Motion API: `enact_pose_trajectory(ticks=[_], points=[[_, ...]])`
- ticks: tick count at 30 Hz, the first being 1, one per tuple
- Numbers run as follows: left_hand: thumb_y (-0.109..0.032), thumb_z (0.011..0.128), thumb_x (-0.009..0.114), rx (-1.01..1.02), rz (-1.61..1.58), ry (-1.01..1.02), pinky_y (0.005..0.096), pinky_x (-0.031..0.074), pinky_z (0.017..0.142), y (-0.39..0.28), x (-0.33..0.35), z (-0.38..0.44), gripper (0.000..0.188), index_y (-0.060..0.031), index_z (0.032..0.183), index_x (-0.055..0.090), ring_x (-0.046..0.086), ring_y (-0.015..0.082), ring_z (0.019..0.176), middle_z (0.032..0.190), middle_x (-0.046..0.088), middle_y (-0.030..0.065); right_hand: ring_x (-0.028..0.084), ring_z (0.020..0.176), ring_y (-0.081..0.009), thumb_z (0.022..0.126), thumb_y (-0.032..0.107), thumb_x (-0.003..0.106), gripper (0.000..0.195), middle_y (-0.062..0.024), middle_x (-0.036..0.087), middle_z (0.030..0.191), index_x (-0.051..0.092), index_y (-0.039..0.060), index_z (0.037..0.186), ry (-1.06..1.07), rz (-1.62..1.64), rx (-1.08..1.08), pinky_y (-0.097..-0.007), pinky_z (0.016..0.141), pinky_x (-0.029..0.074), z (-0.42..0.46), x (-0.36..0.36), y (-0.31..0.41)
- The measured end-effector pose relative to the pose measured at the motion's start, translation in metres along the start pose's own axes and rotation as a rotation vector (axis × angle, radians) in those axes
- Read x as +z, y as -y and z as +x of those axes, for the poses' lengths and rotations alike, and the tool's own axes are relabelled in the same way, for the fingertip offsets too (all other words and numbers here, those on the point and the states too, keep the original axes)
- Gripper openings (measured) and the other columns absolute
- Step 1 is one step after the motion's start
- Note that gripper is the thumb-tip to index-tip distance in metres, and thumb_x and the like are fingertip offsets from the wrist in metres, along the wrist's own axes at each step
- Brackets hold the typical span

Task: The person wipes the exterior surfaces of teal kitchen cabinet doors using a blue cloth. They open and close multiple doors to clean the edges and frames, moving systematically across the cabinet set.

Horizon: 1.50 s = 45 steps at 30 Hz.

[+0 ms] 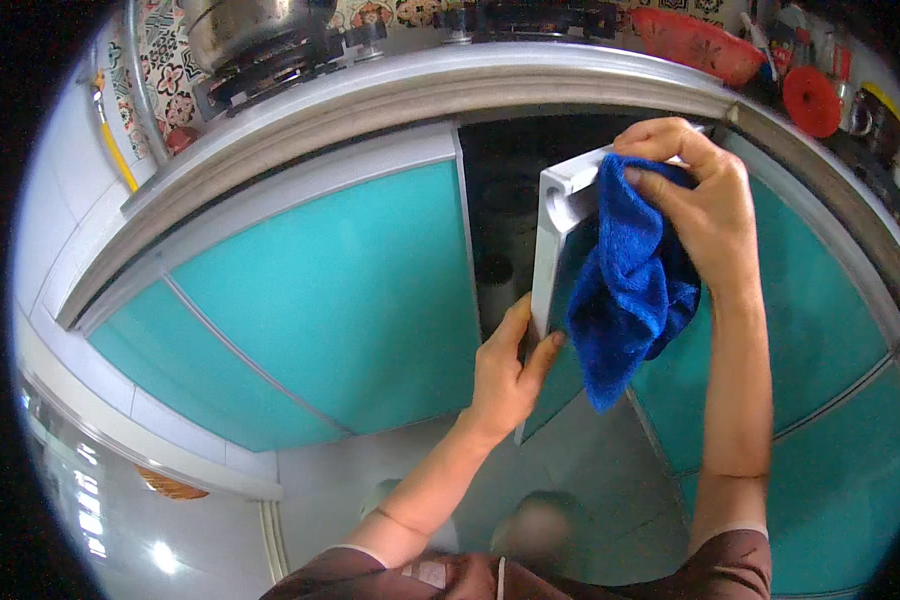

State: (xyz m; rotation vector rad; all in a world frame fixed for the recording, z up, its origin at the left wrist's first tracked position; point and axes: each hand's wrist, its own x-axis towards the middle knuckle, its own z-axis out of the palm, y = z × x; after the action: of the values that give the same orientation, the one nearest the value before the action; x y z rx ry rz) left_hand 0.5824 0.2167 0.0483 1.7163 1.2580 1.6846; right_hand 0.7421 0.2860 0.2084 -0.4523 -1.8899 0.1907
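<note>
An open cabinet door with a pale metal frame [546,262] stands out from the dark cabinet opening [499,195]. My right hand [694,187] pinches a blue cloth [622,300] against the door's top edge, fingers over the far side and thumb on the near side. The cloth hangs in folds down the door's face and hides much of it. Lower down, my left hand [508,367] grips the door's side edge between thumb and fingers. Left of the opening is a closed teal cabinet door [330,292].
Above the cabinets runs the countertop edge [420,67], bearing a steel pot [247,30] on a gas stove [270,79]. A red plastic basket [697,49], a round red lid [811,101] and jars stand at the right. More teal panels [802,262] flank the right side; below lies the tiled floor [607,450].
</note>
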Motion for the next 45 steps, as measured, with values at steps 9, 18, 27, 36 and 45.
enact_pose_trajectory(ticks=[9,18,27,36,45], points=[[-0.002,0.083,0.057,0.068,-0.020,-0.001,0.0296,0.047,0.075,0.005,0.003,-0.002,0.043,-0.0013,0.125,0.046,0.059,0.0192,0.081,0.096,0.060,0.0161,0.061,0.086,-0.0153,0.070,-0.005,0.065,0.012,-0.0074,0.064,0.090,0.065,-0.0002,0.081,0.031,-0.017,0.012,-0.0268,0.081,0.047,-0.004,-0.001,0.010],[-0.005,0.084,0.059,0.059,-0.095,0.020,0.0297,0.047,0.077,0.006,0.001,-0.001,0.044,-0.0011,0.126,0.046,0.059,0.0190,0.084,0.099,0.061,0.0184,0.062,0.086,-0.0145,0.073,-0.001,0.067,0.012,-0.0079,0.066,0.089,0.065,-0.0030,0.085,0.044,0.072,-0.053,-0.0262,0.081,0.048,0.001,0.001,0.006],[-0.002,0.083,0.059,0.126,-0.066,-0.004,0.0280,0.047,0.075,0.005,0.003,0.000,0.045,0.0002,0.126,0.046,0.058,0.0180,0.081,0.096,0.061,0.0168,0.063,0.085,-0.0166,0.069,-0.001,0.069,0.014,-0.0076,0.067,0.089,0.065,-0.0006,0.083,0.018,-0.041,-0.075,-0.0262,0.080,0.048,-0.001,0.009,0.021],[-0.003,0.084,0.057,0.074,-0.115,0.019,0.0294,0.045,0.084,0.008,0.001,-0.002,0.045,0.0002,0.127,0.045,0.059,0.0204,0.096,0.109,0.059,0.0190,0.064,0.084,-0.0164,0.068,-0.002,0.070,0.017,-0.0072,0.067,0.087,0.067,0.0017,0.084,-0.033,-0.070,-0.118,-0.0254,0.078,0.048,-0.005,0.014,0.021],[-0.002,0.083,0.057,0.050,-0.062,0.012,0.0310,0.046,0.083,0.008,0.001,-0.003,0.046,0.0000,0.127,0.045,0.061,0.0236,0.093,0.106,0.060,0.0196,0.063,0.083,-0.0156,0.068,-0.001,0.070,0.015,-0.0071,0.067,0.087,0.066,-0.0007,0.082,0.028,-0.039,-0.146,-0.0261,0.078,0.048,-0.003,0.020,0.028]])
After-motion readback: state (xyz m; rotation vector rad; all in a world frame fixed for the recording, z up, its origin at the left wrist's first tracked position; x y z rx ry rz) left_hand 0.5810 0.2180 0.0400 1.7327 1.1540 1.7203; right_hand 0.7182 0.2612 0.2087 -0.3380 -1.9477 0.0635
